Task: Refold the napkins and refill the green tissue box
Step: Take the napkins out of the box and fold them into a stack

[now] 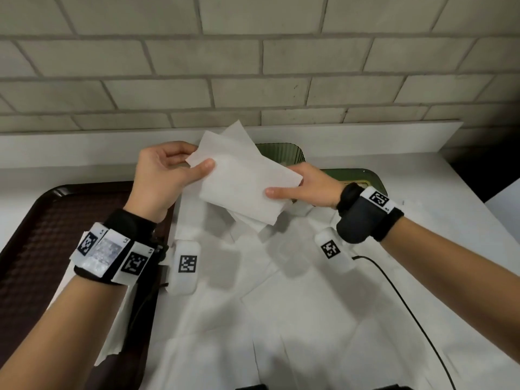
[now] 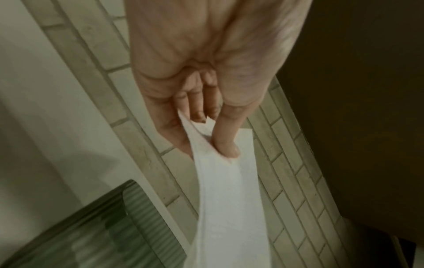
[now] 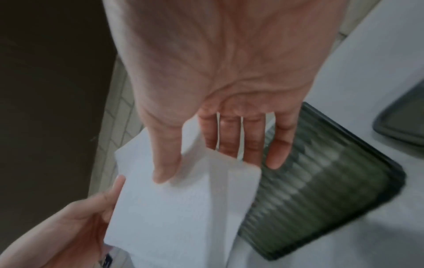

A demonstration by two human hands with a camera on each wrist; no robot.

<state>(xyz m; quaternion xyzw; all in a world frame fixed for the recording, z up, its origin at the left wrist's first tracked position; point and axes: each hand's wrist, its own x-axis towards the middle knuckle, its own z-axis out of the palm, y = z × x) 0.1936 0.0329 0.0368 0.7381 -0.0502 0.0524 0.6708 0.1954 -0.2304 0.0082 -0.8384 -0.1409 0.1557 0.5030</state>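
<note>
A folded white napkin [image 1: 242, 178] hangs in the air between both hands, above the table. My left hand [image 1: 168, 175] pinches its far left corner between thumb and fingers; the left wrist view shows the napkin [image 2: 229, 199] trailing down from that pinch. My right hand [image 1: 304, 187] holds the right end, thumb on top and fingers underneath, as the right wrist view shows on the napkin [image 3: 179, 199]. The ribbed green tissue box [image 1: 284, 154] stands just behind the napkin, partly hidden by it, also seen as the box [image 3: 321, 190]. Its green lid [image 1: 363, 177] lies behind my right wrist.
Several unfolded white napkins [image 1: 253, 305] lie spread on the white table [image 1: 464, 249]. A dark brown tray [image 1: 42, 235] sits at the left. A black cable [image 1: 408, 305] runs along the right. A tiled wall [image 1: 253, 66] rises behind the table.
</note>
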